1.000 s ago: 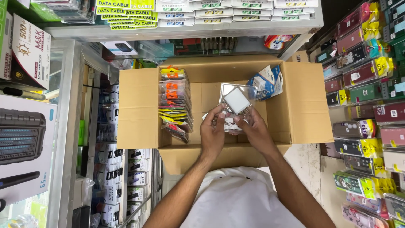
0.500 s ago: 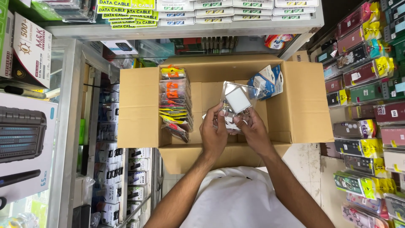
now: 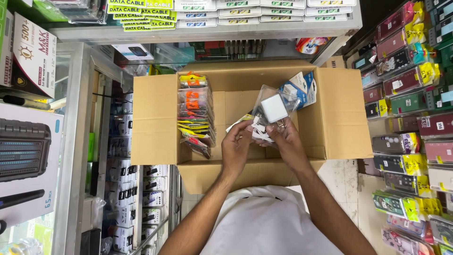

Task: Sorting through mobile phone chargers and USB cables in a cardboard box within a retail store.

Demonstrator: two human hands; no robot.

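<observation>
Both my hands hold a clear plastic pouch (image 3: pixel 278 101) with a white charger block (image 3: pixel 274 108) and a coiled white cable inside. My left hand (image 3: pixel 237 146) grips the pouch's lower left edge. My right hand (image 3: pixel 285 140) pinches its bottom right. The pouch hovers over an open brown cardboard box (image 3: pixel 155 118). A row of orange and yellow packaged items (image 3: pixel 194 111) stands upright along the box's left side. A blue and white packet (image 3: pixel 300 88) leans in the box's far right corner.
A glass counter with stacked white boxes (image 3: pixel 212 8) runs along the top. Phone cases hang in rows on the right wall (image 3: pixel 406 85). A large boxed speaker (image 3: pixel 26 156) sits at left, with small boxed goods (image 3: pixel 122 189) on shelves beside it.
The pouch has shifted slightly in my hands and tilted a little; both hands stay over the box in nearly the same place.
</observation>
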